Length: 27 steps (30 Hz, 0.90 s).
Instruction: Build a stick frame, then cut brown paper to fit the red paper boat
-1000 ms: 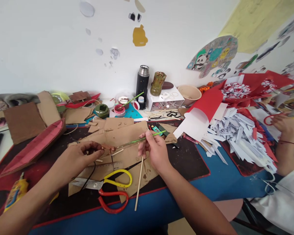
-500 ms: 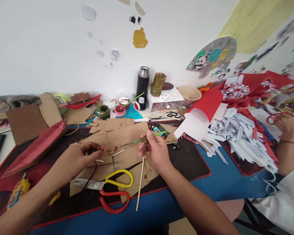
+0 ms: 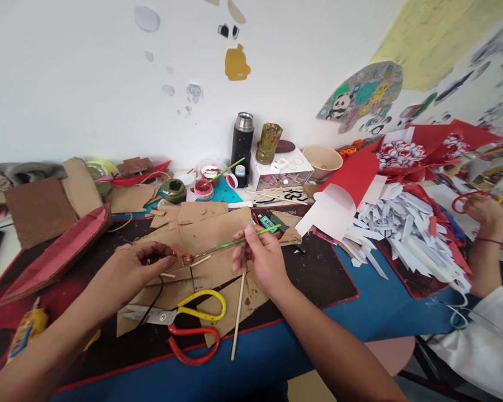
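Observation:
My right hand [image 3: 263, 259] is closed around a thin green paintbrush [image 3: 228, 244], whose tip points left. Brown paint coats the brush's bristle end, which touches a small brown-painted piece [image 3: 178, 254] pinched by the fingertips of my left hand [image 3: 129, 269]; the piece's far part is hidden. A pale wooden stick [image 3: 237, 324] slants down from below my right hand, and I cannot tell whether the fingers touch it. Under both hands lie cardboard sheets [image 3: 209, 228]. Open scissors [image 3: 171, 318] with one yellow and one red handle rest in front.
A pink-lined cardboard boat [image 3: 62, 251] and a glue bottle [image 3: 27, 335] lie at left. Paint pots [image 3: 204, 190], a black flask [image 3: 242, 142] and a white box [image 3: 280, 167] stand behind. White paper strips [image 3: 411, 234] are heaped right, where another person's hand [image 3: 492, 215] holds scissors.
The brush tip has moved slightly left, onto the brown piece. My right hand has shifted a little left. At right, the other person's scissors have come into fuller view.

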### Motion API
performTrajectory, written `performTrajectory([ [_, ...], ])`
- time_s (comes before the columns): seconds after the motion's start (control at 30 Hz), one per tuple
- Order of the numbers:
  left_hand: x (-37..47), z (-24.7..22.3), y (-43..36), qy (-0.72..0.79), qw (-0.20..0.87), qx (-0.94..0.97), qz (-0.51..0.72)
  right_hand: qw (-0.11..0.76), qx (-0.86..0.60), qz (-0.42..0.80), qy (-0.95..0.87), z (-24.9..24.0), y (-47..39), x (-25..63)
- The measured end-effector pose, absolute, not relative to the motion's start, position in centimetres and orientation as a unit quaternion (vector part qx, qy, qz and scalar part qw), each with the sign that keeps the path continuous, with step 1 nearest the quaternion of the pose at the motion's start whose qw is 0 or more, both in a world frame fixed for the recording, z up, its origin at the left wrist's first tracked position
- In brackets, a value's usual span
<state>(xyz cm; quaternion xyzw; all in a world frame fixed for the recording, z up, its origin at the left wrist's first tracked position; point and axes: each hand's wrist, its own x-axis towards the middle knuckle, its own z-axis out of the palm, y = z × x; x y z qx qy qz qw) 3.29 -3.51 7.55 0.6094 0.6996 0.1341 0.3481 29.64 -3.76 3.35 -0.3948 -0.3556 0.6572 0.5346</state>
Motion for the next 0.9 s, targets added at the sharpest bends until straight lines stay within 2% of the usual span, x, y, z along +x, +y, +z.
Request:
performTrajectory([
  [0.1,3.09,7.36,-3.50,0.693,0.389,0.592,0.135,0.528,-0.401,0.656,-0.360,3.42,-3.96,29.51],
  [0.9,2.70,7.17,-3.47,0.686,0.392,0.592,0.158,0.533,-0.398,0.660,-0.350,3.62,-3.76,29.13],
])
